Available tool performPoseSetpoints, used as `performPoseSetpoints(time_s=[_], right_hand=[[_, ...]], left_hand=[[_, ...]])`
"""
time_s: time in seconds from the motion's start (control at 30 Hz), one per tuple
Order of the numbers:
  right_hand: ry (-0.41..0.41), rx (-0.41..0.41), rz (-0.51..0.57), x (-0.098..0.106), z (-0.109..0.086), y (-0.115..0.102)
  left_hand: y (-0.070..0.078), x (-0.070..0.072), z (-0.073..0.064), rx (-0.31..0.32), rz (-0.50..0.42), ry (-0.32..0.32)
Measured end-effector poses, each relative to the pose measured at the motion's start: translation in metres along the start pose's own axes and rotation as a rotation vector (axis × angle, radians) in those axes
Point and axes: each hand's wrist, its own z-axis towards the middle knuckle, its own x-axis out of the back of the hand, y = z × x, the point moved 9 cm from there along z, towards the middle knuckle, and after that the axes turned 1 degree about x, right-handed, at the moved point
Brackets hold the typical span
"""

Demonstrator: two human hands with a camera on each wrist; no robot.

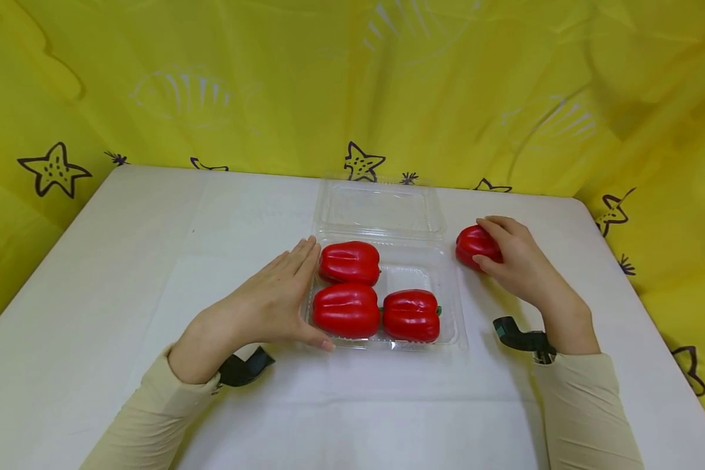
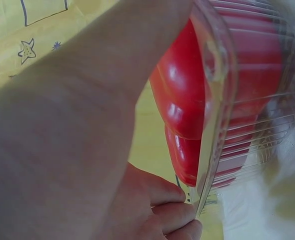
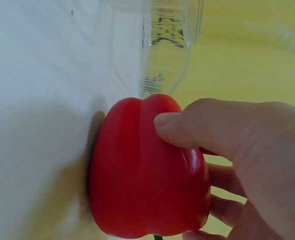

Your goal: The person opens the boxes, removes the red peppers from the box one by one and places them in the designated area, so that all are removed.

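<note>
A clear plastic clamshell box [image 1: 451,294] lies with its lid [image 1: 382,207] folded back. Inside it are three red bell peppers: one at the back left [image 1: 350,262], one at the front left [image 1: 346,311] and one at the front right [image 1: 412,316]. My left hand [image 1: 270,300] rests along the box's left side, fingers straight and thumb at the front edge; in the left wrist view its fingers [image 2: 175,212] touch the rim. Right of the box, my right hand [image 1: 519,258] grips a fourth red bell pepper [image 3: 142,175] between thumb and fingers, close to the table.
The white table [image 1: 123,274] carries the box near its middle. A yellow curtain [image 1: 282,85] with starfish and fish drawings hangs behind and beside the table. Dark camera mounts [image 1: 519,336] sit on both wrists, below the sleeves' cuffs.
</note>
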Motion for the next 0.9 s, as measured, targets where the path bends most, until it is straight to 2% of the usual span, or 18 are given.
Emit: performPoseSetpoints(time_s=[0.13, 0.33, 0.57, 0.73, 0.9], right_hand=[[0.022, 0.040, -0.017, -0.0016, 0.0005, -0.0040], [0.106, 0.077, -0.073, 0.0031, 0.0000, -0.0067], [0.072, 0.050, -0.061, -0.0029, 0.0026, -0.0032], [0.076, 0.037, -0.035, -0.0032, 0.0024, -0.0023], [0.066, 0.036, -0.056, -0.0018, 0.0013, -0.0031]], left_hand=[[-0.0012, -0.0004, 0.0009, 0.008, -0.004, -0.003], [0.0002, -0.0003, 0.0013, 0.002, 0.001, -0.001], [0.0006, 0.0003, 0.0003, -0.006, 0.006, 0.001], [-0.0004, -0.0001, 0.0014, -0.001, 0.012, -0.001], [-0.0011, -0.0005, 0.0015, 0.001, 0.008, 0.000]])
